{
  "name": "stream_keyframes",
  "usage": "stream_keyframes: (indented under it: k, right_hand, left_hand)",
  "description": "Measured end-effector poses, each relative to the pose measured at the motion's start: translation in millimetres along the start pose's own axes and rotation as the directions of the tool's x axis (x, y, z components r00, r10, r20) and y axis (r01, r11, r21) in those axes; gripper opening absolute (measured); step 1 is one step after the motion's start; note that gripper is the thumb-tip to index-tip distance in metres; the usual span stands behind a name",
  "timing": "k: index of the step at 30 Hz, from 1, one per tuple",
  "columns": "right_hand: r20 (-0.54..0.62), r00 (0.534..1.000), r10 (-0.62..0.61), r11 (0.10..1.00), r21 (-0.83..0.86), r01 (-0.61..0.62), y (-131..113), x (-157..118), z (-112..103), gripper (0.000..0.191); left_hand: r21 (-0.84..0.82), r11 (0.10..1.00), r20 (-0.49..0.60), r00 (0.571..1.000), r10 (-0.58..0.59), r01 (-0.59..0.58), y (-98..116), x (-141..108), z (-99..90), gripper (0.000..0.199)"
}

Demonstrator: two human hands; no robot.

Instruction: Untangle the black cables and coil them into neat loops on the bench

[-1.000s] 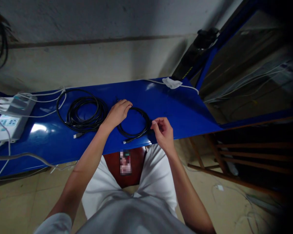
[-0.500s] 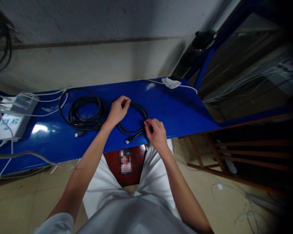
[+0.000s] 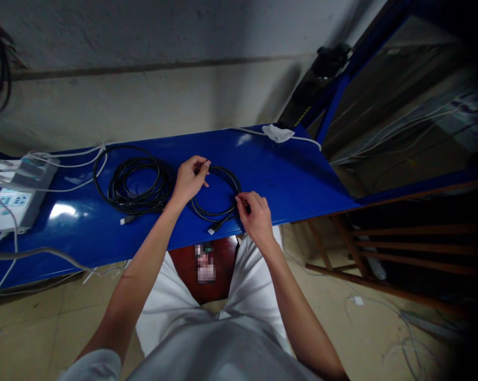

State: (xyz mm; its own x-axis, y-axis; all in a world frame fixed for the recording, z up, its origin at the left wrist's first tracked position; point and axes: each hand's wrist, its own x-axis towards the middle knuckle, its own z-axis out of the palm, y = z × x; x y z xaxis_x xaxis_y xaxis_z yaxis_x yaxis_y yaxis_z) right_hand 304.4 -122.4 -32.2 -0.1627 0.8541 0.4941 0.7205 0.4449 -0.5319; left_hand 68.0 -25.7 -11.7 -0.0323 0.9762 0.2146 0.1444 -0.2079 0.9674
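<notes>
A small coil of black cable [image 3: 233, 180] lies on the blue table [image 3: 302, 185] between my hands, its silvery plug [image 3: 212, 231] near the front edge. My left hand [image 3: 191, 179] is at the coil's upper left, thumb and forefinger pinched on something I cannot make out. At the coil's right side my right hand [image 3: 255, 214] is closed, its thumb and fingertips gripping the black cable. A larger coil of black cable [image 3: 114, 190] rests to the left of my left hand, with its own plug [image 3: 126, 219] pointing left.
On the left stands a white power strip [image 3: 14, 203] with white cords. A grey cable [image 3: 44, 251] crosses the table's front left edge. Toward the back right are a crumpled white tissue [image 3: 277, 133] and a dark bottle [image 3: 310, 90] beside a blue frame.
The view has shifted slightly. My left hand's lower fingers have spread a little, and the small coil's plug has swung slightly to the right. My right hand stays at the coil.
</notes>
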Motion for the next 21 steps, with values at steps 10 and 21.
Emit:
stream_keyframes:
  k: [10,21]
  right_hand:
    - [-0.025,0.998,0.059,0.997,0.049,-0.057,-4,0,-2,0.014]
    - [0.090,0.974,-0.206,0.890,0.431,0.149,5,129,20,0.024]
  left_hand:
    - [-0.221,0.972,0.034,0.997,-0.072,0.077,12,1,-1.4,0.024]
    - [-0.185,0.981,-0.040,0.998,0.046,-0.053,8,3,1.1,0.034]
